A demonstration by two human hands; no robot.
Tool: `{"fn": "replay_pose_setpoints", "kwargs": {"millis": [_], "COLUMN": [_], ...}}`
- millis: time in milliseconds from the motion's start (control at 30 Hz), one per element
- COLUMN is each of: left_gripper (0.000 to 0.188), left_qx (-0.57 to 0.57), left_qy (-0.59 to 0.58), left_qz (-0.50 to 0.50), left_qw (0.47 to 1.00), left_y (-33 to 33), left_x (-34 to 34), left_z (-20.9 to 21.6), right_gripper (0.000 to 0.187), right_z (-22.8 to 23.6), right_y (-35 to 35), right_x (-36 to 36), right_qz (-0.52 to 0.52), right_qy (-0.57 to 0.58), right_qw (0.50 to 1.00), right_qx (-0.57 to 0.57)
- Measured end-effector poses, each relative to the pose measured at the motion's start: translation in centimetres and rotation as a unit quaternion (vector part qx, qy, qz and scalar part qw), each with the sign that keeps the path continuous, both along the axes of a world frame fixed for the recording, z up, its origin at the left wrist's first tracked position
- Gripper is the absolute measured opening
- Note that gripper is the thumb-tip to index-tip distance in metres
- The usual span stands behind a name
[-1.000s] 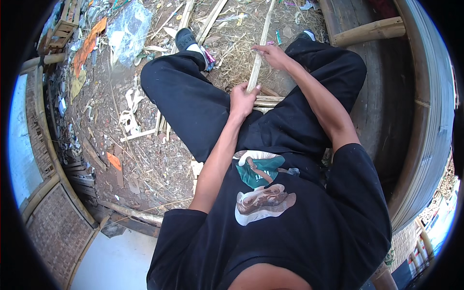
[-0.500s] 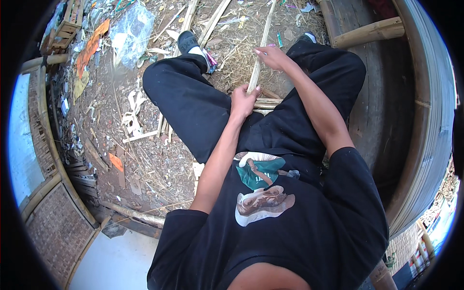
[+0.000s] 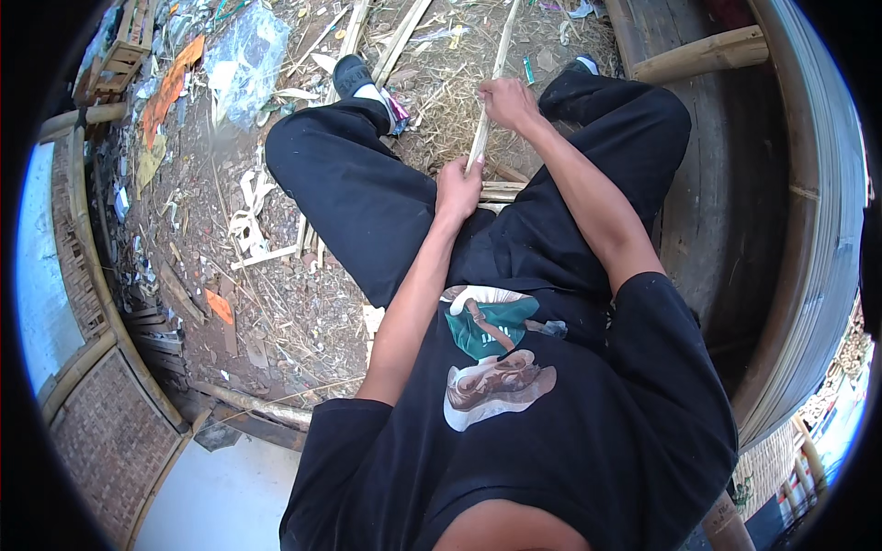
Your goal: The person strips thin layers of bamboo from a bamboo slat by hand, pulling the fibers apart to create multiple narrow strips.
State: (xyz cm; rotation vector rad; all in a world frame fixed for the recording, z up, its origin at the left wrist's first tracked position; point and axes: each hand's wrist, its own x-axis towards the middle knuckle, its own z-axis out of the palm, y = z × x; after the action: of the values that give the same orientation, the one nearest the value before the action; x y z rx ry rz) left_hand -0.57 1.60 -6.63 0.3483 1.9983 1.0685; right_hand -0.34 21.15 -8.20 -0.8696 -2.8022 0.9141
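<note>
A long pale bamboo strip (image 3: 479, 140) runs from between my thighs away over the ground. My left hand (image 3: 458, 189) is closed round its near end, thumb on top. Farther along, my right hand (image 3: 511, 103) is curled into a fist against the strip's right side, its fingertips at the edge. What lies inside that fist, if anything, is hidden. Under the near end of the strip, pale wooden pieces (image 3: 502, 190) lie crosswise between my legs.
Fibrous shavings (image 3: 446, 115) cover the ground between my feet. More bamboo strips (image 3: 401, 41) lie beyond my left foot. Clear plastic sheeting (image 3: 246, 69) and orange scraps (image 3: 175, 87) litter the left. A bamboo pole (image 3: 703, 55) and dark planks (image 3: 712, 174) stand close on the right.
My right hand has closed more tightly and come slightly nearer along the strip; before, its fingers were more stretched. My left hand keeps its grip with a small shift.
</note>
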Motion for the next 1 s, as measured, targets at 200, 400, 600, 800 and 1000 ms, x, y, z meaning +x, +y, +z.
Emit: {"fn": "replay_pose_setpoints", "kwargs": {"millis": [200,400,600,800,1000], "left_gripper": [0.037,0.037,0.038,0.043,0.031], "left_qx": [-0.059,-0.086,-0.075,-0.046,0.025], "left_qy": [0.040,0.006,-0.018,-0.039,-0.249], "left_qz": [-0.023,-0.036,-0.011,-0.001,0.039], "left_qw": [0.997,0.996,0.997,0.998,0.967], "left_y": [0.4,0.7,0.1,-0.3,0.5], "left_x": [0.4,0.1,0.0,-0.3,-0.3], "left_z": [0.9,2.4,0.8,0.4,4.0], "right_gripper": [0.018,0.017,0.019,0.022,0.040], "right_z": [0.3,1.8,5.7,10.2,6.6], "right_y": [-0.2,-1.7,-3.6,0.0,4.2], "right_x": [0.8,2.1,3.8,5.0,6.9], "right_qz": [0.033,0.055,0.069,-0.059,-0.213], "right_qy": [0.021,0.068,0.096,0.336,0.069], "right_qw": [0.999,0.996,0.981,0.761,0.969], "right_qx": [0.006,0.001,-0.153,-0.552,-0.106]}}
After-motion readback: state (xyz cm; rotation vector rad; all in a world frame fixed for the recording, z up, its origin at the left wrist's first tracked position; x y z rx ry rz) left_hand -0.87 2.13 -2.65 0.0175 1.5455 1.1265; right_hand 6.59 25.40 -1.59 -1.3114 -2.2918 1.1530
